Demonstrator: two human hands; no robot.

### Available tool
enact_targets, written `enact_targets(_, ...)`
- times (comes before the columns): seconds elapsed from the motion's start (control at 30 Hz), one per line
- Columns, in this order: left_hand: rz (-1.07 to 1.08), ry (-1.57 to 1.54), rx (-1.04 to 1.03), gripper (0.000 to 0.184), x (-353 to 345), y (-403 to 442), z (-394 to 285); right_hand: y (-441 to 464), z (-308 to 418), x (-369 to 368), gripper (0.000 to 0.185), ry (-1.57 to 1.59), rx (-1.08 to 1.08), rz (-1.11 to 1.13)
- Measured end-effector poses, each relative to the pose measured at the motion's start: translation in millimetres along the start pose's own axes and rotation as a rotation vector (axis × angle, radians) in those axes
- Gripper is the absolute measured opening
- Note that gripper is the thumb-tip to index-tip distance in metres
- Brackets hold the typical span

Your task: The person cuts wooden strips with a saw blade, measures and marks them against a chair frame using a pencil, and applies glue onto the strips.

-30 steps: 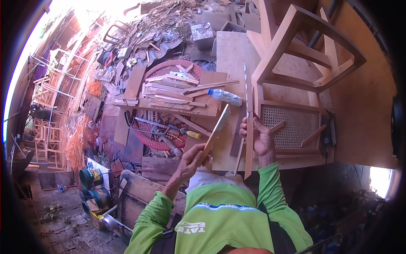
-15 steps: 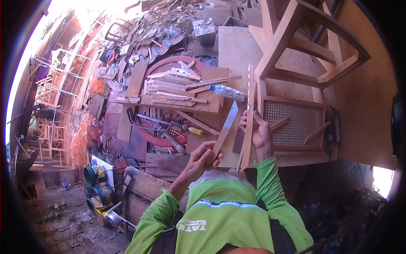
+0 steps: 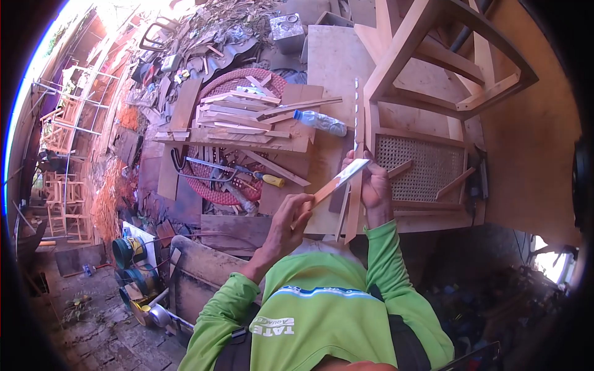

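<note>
My left hand [image 3: 289, 217] is closed around the lower end of a flat wooden strip [image 3: 327, 191]. This strip has a slanted, whitish far end, and it slopes up to the right. In my right hand [image 3: 376, 185] are thin, longer wooden slats [image 3: 354, 207], held near upright with their lower ends apart. The whitish end crosses in front of these slats, close to my right fingers; whether it touches them I cannot tell. A crumpled plastic bottle [image 3: 322, 122] with a blue cap lies just beyond my hands.
Several wooden pieces [image 3: 241, 117] are piled over a red woven round seat [image 3: 213, 191]. A hacksaw [image 3: 207, 167] and a yellow-handled tool [image 3: 272, 180] lie nearby. A wooden chair frame [image 3: 405, 59] with a cane panel [image 3: 427, 170] stands at right. Green grinding machinery [image 3: 133, 253] sits lower left.
My left hand has tilted its strip rightward, bringing the whitish end across the slats in my right hand. The whole view has shifted slightly, so the surroundings appear further left and up.
</note>
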State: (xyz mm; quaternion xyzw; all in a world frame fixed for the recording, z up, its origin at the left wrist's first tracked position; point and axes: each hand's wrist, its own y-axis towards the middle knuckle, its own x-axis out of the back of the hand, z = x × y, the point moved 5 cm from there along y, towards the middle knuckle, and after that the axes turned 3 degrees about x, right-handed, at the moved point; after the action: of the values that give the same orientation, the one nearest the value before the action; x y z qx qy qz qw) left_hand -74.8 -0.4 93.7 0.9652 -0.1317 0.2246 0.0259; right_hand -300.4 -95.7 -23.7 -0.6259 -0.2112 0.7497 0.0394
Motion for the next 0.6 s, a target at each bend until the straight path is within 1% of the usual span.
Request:
enact_targets(0.03,-0.016,0.03,0.034,0.032,2.6,-0.4,2.4,1.4,1.8,5.9,0.031,0.022,0.01,0.004)
enact_targets(0.17,-0.02,0.046,0.032,0.033,1.7,1.6,6.9,2.2,-0.8,8.3,0.028,0.035,0.001,-0.001)
enact_targets(0.23,-0.019,-0.052,0.031,0.035,-6.8,1.7,11.4,2.4,-3.5,10.7,0.026,0.017,0.001,-0.034)
enact_targets(0.27,-0.019,-0.051,0.028,0.035,-10.2,2.1,11.3,3.7,-4.2,10.6,0.026,0.017,0.003,-0.032)
enact_targets(0.33,-0.167,-0.008,-0.039,0.038,-9.8,0.4,7.2,2.9,-4.6,17.5,0.028,0.077,0.02,-0.088)
enact_targets(0.37,-0.161,-0.012,-0.037,0.038,-10.3,-0.2,6.0,2.5,-3.2,24.1,0.028,0.078,0.024,-0.094)
enact_targets(0.43,-0.232,0.17,-0.151,0.039,-4.8,1.0,-5.0,3.3,-3.0,17.5,0.024,0.175,-0.029,0.088)
enact_targets(0.47,-0.233,0.171,-0.148,0.039,-5.2,2.0,-4.3,3.2,-4.8,18.4,0.024,0.175,-0.032,0.087)
enact_targets(0.53,-0.172,0.116,-0.157,0.037,-9.8,5.0,-3.1,-1.2,-9.2,13.5,0.025,0.081,0.047,-0.218)
enact_targets(0.57,-0.176,0.119,-0.156,0.037,-10.3,5.6,-3.7,-0.2,-9.5,14.3,0.025,0.08,0.042,-0.216)
enact_targets(0.6,-0.14,0.093,-0.143,0.036,-13.2,6.0,-4.1,0.3,-11.2,8.7,0.026,0.087,-0.029,-0.067)
